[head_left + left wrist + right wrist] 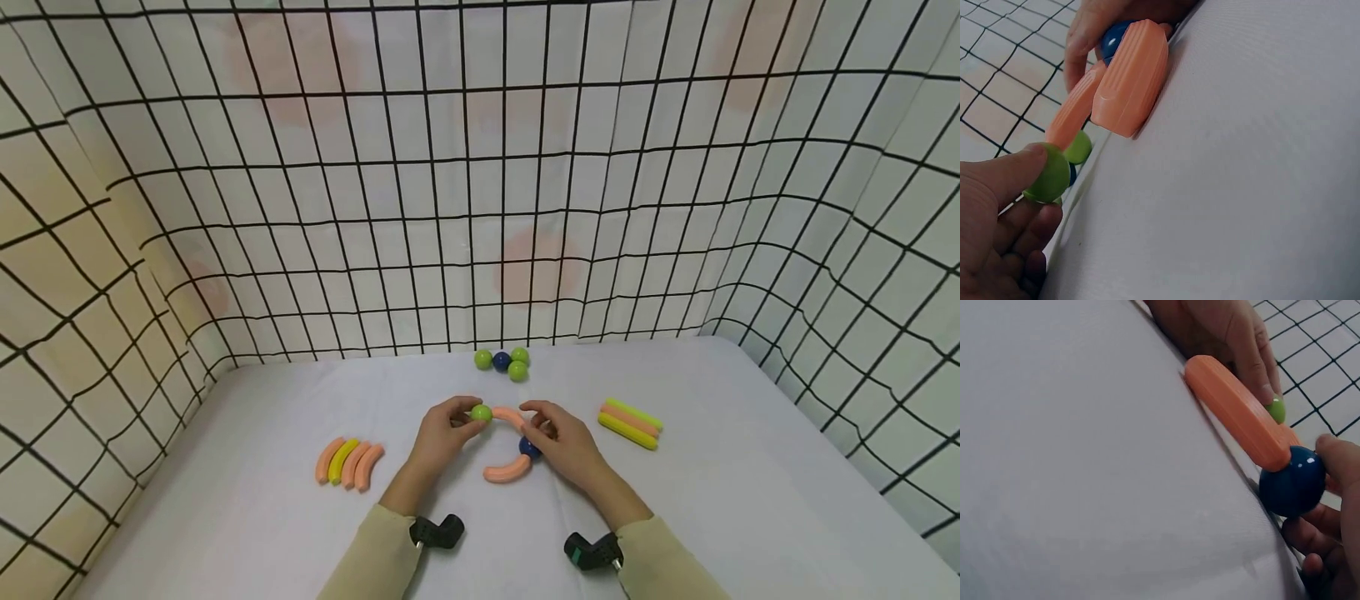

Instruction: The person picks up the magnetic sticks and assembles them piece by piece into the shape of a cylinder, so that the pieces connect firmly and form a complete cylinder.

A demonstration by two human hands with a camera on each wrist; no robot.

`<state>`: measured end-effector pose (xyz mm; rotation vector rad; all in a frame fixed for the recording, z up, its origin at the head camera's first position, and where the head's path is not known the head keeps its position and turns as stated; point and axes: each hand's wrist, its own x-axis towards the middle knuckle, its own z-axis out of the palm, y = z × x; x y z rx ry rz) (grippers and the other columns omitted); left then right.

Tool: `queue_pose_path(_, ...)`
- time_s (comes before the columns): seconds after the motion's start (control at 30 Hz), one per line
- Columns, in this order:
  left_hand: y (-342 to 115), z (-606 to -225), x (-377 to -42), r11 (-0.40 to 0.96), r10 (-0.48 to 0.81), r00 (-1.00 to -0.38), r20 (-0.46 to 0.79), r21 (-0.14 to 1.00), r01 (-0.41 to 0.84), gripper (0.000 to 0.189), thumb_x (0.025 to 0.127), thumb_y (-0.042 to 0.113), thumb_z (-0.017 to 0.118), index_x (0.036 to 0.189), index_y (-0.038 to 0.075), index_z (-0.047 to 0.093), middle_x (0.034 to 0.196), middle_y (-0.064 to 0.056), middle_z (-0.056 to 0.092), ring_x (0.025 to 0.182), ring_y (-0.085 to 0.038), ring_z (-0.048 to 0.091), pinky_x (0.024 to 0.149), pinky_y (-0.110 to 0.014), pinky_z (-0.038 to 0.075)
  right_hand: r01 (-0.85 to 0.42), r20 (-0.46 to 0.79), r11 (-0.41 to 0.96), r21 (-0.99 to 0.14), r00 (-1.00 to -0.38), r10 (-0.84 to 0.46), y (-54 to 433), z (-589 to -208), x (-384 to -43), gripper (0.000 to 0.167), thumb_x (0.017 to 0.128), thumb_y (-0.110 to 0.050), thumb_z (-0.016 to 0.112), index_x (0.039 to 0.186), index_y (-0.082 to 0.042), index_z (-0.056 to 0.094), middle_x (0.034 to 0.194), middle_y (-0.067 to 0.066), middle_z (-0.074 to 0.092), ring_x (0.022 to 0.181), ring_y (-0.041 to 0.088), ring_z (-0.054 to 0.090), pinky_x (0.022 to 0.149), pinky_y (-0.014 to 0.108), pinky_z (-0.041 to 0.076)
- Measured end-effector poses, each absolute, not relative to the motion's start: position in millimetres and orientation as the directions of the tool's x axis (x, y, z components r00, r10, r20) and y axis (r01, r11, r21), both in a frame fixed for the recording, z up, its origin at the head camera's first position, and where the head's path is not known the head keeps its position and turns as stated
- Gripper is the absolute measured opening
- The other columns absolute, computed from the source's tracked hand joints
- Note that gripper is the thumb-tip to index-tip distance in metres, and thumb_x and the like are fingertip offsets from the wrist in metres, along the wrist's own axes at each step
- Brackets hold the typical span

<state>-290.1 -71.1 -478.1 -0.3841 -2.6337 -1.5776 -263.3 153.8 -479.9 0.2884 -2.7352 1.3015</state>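
Note:
My left hand (442,429) pinches a shiny green ball (482,413) between thumb and fingers. That ball sits at one end of a curved orange rod (507,416). At the rod's other end, my right hand (564,442) grips it beside a dark blue ball (529,447), which the fingers partly cover. From the blue ball a second curved orange rod (507,471) reaches back toward the left, closer to me. The right wrist view shows this rod (1238,412) joined to the blue ball (1292,481), with the right thumb and fingers close around the ball's far side.
Several curved rods, orange and yellow (344,461), lie side by side at the left. Straight rods in yellow, orange and green (628,425) lie at the right. Green balls and a blue ball (502,361) cluster at the table's back, before a black grid net (468,208).

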Motion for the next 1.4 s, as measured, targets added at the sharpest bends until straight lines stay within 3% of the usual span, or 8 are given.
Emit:
queue_pose_path(0.3,-71.3,-479.0,-291.1,0.496,0.181,-0.970,0.160,0.837,0.231,0.033,0.089,0.017,0.076,0.120,0.009,0.071,0.103,-0.008,0.072,0.091,-0.017,0.065,0.073,-0.025,0.052,-0.333,0.131,0.549,-0.767,-0.918,-0.375,177.5,-480.6,-265.4,0.027,0.097,-0.028,0.067,0.123,-0.034,0.064,0.116,-0.004,0.058,0.097,0.013,0.056,0.084,0.026,0.047)
queue_pose_path(0.47,-70.2,-479.2,-291.1,0.522,0.184,-0.968,0.169,0.818,0.242,0.032,0.088,0.016,0.076,0.119,0.007,0.071,0.101,-0.008,0.072,0.088,-0.015,0.062,0.071,-0.025,0.050,-0.373,0.121,0.520,-0.768,-0.882,-0.455,186.6,-479.0,-264.4,0.028,0.096,-0.028,0.067,0.123,-0.035,0.066,0.120,-0.002,0.055,0.093,0.014,0.053,0.080,0.023,0.046)
queue_pose_path(1.1,-69.5,-480.5,-288.2,0.557,0.195,-0.962,0.190,0.786,0.268,0.033,0.090,0.018,0.075,0.121,0.008,0.069,0.108,-0.008,0.071,0.093,-0.017,0.063,0.079,-0.031,0.052,-0.429,0.219,0.545,-0.720,-0.886,-0.408,183.2,-482.1,-254.3,0.029,0.094,-0.028,0.071,0.122,-0.034,0.067,0.111,-0.008,0.059,0.089,0.009,0.053,0.077,0.022,0.046)
queue_pose_path(1.4,-67.2,-479.2,-290.2,0.507,0.165,-0.974,0.155,0.834,0.218,0.030,0.098,0.026,0.064,0.124,0.012,0.068,0.115,-0.005,0.072,0.099,-0.016,0.066,0.081,-0.031,0.053,-0.419,0.241,0.562,-0.713,-0.899,-0.365,183.2,-483.6,-250.6,0.031,0.092,-0.024,0.073,0.119,-0.036,0.067,0.110,-0.011,0.060,0.093,0.011,0.056,0.078,0.022,0.045)
